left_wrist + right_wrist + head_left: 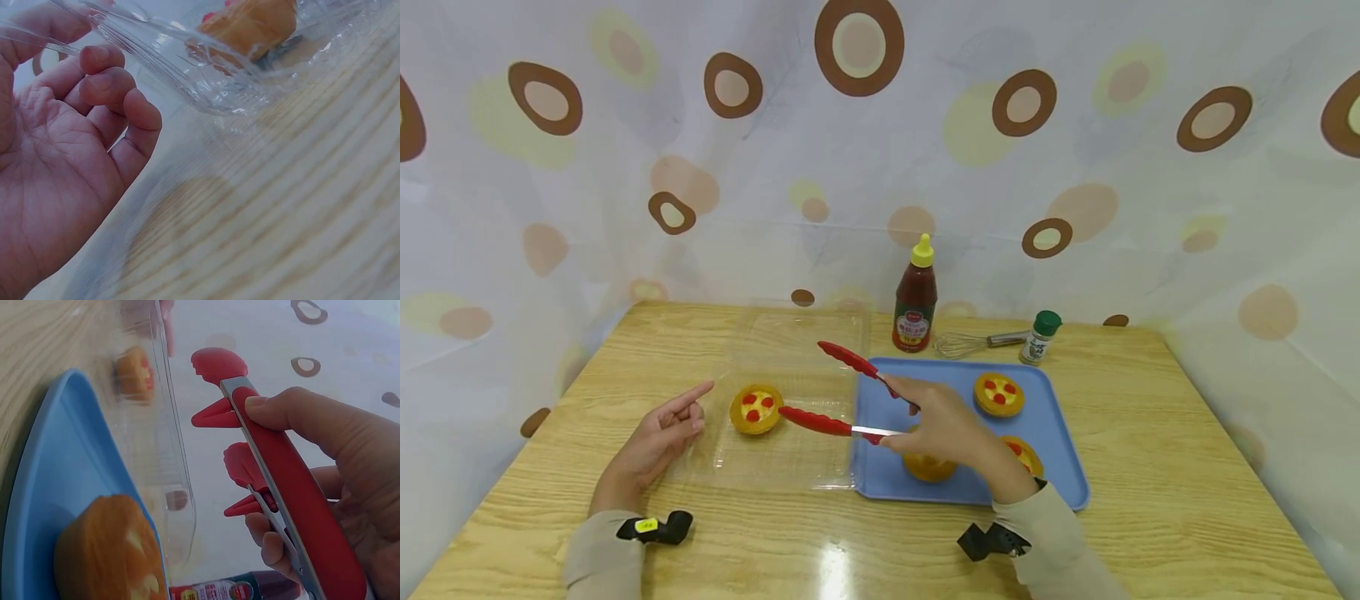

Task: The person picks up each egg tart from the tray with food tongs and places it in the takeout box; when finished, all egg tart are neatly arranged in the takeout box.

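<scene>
My right hand [943, 421] grips red-tipped tongs [867, 432] by their red-and-metal handles, thumb on one arm and fingers on the other. The tongs stand spread, with nothing between their red ends, and the lower tip overlaps the edge of a tart [757, 409] in the head view. That tart, topped with red pieces, sits in a clear plastic container [805, 471] whose lid is raised back. At the container's left rim is my left hand [658, 442], its index finger extended and its other fingers loosely bent. Part of the rim overlaps this hand [69, 150] in the left wrist view.
Right of the container a blue tray [955, 492] holds several tarts, one [998, 394] at the back and another [928, 468] partly under my right hand. Behind stand a sauce bottle [915, 304], a whisk [970, 342] and a green-capped shaker [1040, 337]. A patterned curtain hangs beyond.
</scene>
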Motion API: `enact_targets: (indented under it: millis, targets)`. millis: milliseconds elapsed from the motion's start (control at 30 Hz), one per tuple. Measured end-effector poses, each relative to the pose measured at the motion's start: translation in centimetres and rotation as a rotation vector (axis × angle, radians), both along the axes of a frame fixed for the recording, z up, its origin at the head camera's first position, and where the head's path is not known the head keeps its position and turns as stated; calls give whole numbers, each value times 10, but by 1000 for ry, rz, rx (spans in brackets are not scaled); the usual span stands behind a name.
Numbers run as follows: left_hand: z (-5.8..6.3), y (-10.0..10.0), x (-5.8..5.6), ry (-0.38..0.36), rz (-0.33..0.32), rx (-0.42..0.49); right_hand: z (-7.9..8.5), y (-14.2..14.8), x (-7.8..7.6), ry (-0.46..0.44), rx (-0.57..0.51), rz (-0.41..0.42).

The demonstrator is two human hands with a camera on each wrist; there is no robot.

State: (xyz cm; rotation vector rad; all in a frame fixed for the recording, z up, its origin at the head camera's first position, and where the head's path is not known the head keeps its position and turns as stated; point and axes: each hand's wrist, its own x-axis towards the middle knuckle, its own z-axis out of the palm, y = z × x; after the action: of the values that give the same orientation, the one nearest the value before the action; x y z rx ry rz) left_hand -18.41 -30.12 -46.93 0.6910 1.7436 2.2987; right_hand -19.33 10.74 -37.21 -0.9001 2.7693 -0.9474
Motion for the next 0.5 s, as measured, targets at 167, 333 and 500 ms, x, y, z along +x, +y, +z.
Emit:
enact_targets:
  millis: [167,333,500]
  targets:
    - [-1,-2,0,9,-4,-4,-1,15,0,1,12,-32]
    - [-2,-2,0,17,-6,0,-4,32,-2,5,12,-79]
    - [-1,-1,0,26,-12,9,-7,51,-2,23,3,-109]
